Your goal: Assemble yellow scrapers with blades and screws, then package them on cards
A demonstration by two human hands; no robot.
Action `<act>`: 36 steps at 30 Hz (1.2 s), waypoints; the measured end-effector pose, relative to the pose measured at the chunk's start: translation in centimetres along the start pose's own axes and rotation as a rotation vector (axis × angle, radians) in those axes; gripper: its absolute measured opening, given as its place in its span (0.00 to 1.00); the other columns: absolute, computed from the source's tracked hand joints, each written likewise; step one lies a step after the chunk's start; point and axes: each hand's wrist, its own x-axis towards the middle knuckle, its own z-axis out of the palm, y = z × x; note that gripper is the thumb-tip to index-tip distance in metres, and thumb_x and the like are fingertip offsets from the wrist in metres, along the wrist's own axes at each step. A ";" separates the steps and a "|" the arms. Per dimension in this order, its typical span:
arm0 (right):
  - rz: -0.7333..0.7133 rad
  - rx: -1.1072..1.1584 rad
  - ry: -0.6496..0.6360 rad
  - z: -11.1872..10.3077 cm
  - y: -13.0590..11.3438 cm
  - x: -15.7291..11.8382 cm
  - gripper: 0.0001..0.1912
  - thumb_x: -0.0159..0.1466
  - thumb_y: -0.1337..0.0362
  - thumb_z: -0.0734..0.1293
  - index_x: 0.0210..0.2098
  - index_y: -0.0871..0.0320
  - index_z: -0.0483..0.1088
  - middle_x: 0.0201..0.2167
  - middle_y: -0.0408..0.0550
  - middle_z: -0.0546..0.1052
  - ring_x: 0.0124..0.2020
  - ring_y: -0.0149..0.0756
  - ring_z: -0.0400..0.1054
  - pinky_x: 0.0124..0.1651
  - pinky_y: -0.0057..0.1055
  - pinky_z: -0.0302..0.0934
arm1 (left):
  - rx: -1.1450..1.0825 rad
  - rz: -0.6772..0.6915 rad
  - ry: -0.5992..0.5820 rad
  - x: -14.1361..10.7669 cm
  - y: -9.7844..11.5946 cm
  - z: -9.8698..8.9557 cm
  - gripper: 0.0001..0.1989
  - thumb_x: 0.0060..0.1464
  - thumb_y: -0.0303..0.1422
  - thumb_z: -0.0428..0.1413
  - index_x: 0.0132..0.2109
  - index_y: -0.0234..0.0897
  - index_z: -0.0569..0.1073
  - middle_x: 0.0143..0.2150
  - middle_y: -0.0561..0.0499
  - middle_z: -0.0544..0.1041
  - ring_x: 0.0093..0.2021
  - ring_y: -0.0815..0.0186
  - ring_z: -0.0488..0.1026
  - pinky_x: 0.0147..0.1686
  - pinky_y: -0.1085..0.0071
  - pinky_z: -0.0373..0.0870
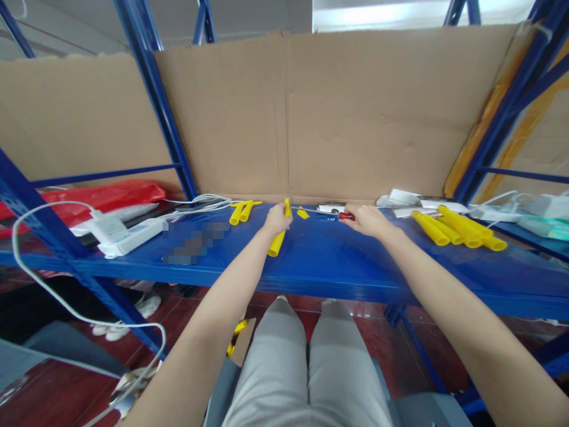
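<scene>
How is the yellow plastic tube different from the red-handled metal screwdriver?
The yellow plastic tube is all yellow; the red-handled metal screwdriver has a silvery shaft. The tube is thick; the screwdriver's shaft is thin. The tube slants front to back; the screwdriver points sideways. Both are held: the tube in the left hand, the screwdriver in the right hand.

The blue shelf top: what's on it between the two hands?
A small yellow piece and a black-and-white item lie there, near the red-handled tool in the right hand. Whatever is under that hand is covered.
</scene>
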 end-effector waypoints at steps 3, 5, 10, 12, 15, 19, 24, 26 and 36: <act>-0.010 0.006 -0.013 -0.1 0.0 0.0 0.14 0.68 0.59 0.58 0.45 0.58 0.72 0.43 0.56 0.79 0.43 0.46 0.73 0.39 0.33 0.58 | -0.012 0.005 -0.002 -0.1 0.0 0.0 0.12 0.53 0.19 0.54 0.45 0.30 0.72 0.41 0.43 0.81 0.30 0.63 0.80 0.27 0.76 0.71; -0.011 0.020 -0.020 0.0 0.0 0.1 0.14 0.68 0.59 0.58 0.45 0.58 0.72 0.44 0.56 0.79 0.43 0.45 0.73 0.39 0.33 0.58 | -0.013 0.006 0.001 -0.1 0.0 -0.1 0.12 0.53 0.19 0.54 0.45 0.30 0.72 0.41 0.42 0.81 0.30 0.63 0.80 0.27 0.76 0.71; -0.004 0.030 0.000 0.4 0.2 0.3 0.11 0.64 0.60 0.64 0.45 0.57 0.68 0.38 0.53 0.80 0.38 0.43 0.73 0.34 0.30 0.56 | 0.009 0.011 -0.008 0.0 0.0 -0.1 0.12 0.53 0.19 0.54 0.45 0.30 0.71 0.40 0.43 0.81 0.30 0.64 0.80 0.27 0.77 0.70; 0.005 0.014 0.009 0.4 0.2 0.2 0.10 0.64 0.62 0.63 0.44 0.58 0.68 0.37 0.53 0.79 0.37 0.43 0.73 0.33 0.29 0.55 | 0.014 0.011 -0.011 0.0 0.0 -0.1 0.12 0.53 0.19 0.54 0.45 0.30 0.71 0.40 0.43 0.81 0.30 0.64 0.80 0.28 0.77 0.70; 0.012 -0.028 0.002 0.1 0.0 0.1 0.10 0.66 0.61 0.61 0.43 0.58 0.70 0.38 0.55 0.80 0.38 0.44 0.73 0.34 0.31 0.55 | 0.011 0.024 -0.016 0.1 -0.1 0.0 0.11 0.53 0.19 0.54 0.45 0.30 0.71 0.40 0.43 0.81 0.30 0.64 0.80 0.28 0.77 0.70; 0.014 -0.052 -0.042 -0.2 -0.3 0.0 0.14 0.68 0.61 0.58 0.44 0.59 0.72 0.41 0.56 0.80 0.41 0.45 0.74 0.37 0.32 0.57 | 0.004 0.032 -0.014 0.1 -0.1 0.0 0.11 0.53 0.19 0.54 0.44 0.30 0.71 0.40 0.43 0.81 0.29 0.65 0.79 0.28 0.76 0.70; 0.018 -0.046 -0.072 -0.2 -0.3 0.0 0.16 0.68 0.59 0.57 0.46 0.58 0.74 0.44 0.55 0.80 0.43 0.45 0.74 0.40 0.32 0.59 | -0.006 0.030 -0.019 0.1 -0.1 0.0 0.11 0.53 0.19 0.54 0.44 0.30 0.72 0.40 0.44 0.81 0.28 0.66 0.79 0.27 0.77 0.69; 0.020 -0.047 -0.082 -0.2 -0.3 0.1 0.17 0.68 0.59 0.58 0.46 0.58 0.74 0.43 0.55 0.80 0.43 0.45 0.74 0.40 0.32 0.59 | -0.010 0.025 -0.019 0.1 -0.1 0.0 0.12 0.52 0.19 0.54 0.45 0.30 0.72 0.40 0.44 0.81 0.28 0.66 0.78 0.27 0.77 0.70; -0.009 0.003 -0.130 0.4 0.0 0.3 0.14 0.68 0.60 0.58 0.44 0.59 0.73 0.39 0.55 0.80 0.40 0.42 0.74 0.37 0.30 0.58 | -0.012 0.024 -0.013 0.0 0.0 -0.1 0.12 0.53 0.19 0.54 0.45 0.29 0.72 0.39 0.43 0.80 0.26 0.66 0.78 0.27 0.76 0.70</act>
